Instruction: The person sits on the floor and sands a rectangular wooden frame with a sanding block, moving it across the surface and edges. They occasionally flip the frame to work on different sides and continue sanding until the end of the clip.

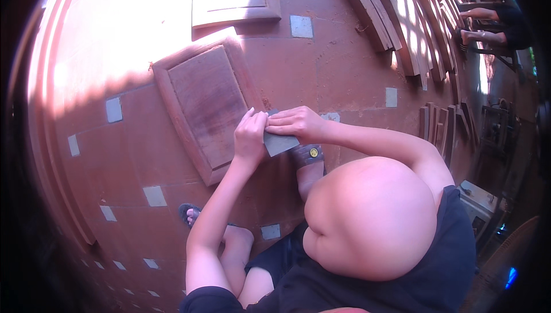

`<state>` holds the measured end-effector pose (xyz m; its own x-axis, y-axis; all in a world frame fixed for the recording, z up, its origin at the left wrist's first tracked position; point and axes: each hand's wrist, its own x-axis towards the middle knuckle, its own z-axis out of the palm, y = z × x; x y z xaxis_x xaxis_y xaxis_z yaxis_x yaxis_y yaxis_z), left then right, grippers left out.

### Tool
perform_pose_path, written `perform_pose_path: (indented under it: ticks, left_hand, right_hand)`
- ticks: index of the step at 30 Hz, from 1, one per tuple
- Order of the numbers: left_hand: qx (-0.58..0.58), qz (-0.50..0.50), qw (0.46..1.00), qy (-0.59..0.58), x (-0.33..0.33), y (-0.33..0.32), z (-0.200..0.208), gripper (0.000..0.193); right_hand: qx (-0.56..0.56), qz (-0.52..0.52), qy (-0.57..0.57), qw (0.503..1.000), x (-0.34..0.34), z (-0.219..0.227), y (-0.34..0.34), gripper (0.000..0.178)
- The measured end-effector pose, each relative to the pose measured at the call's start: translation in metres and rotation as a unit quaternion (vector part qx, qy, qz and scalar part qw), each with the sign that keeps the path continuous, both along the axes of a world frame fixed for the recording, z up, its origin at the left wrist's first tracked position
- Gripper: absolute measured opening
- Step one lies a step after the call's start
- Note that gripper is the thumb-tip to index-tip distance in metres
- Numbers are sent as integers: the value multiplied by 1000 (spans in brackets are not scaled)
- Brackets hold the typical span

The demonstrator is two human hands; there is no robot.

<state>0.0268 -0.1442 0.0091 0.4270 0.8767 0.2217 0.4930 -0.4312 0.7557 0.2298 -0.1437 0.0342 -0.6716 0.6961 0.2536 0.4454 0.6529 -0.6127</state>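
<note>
A grey, stiff-looking sheet, apparently sandpaper (279,144), is between my two hands, by the right long edge of a framed wooden panel (208,109). My left hand (250,133) is closed at the sheet's left side, thumb up and fingers curled. From the right, my right hand (299,124) pinches the same sheet, its fingers lying over the upper part and reaching to my left hand. The panel lies tilted on the tiled floor, with a raised centre field and a wide frame. My fingers hide part of the sheet and whether it touches the panel.
A second framed panel (241,15) lies beyond, partly in glaring sun. Long wooden boards (373,11) are stacked at the far right, with shorter pieces (439,123) nearer. Another person's legs (485,37) show at the right rim. A pale box (478,196) stands at right.
</note>
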Motion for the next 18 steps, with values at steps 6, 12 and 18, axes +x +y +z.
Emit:
perform_pose_path:
  ticks: [6, 12, 18]
  left_hand:
    - [-191, 108, 974, -51, -13, 86, 22, 16]
    - [-110, 84, 990, 32, -53, 131, 52, 35]
    - [-165, -231, 885, 368, -173, 87, 144, 49]
  right_hand:
    - [13, -13, -9, 1000, -22, 16, 106, 34]
    - [181, -115, -53, 975, -40, -9, 165, 31]
    - [182, -129, -112, 968, -38, -25, 46, 39]
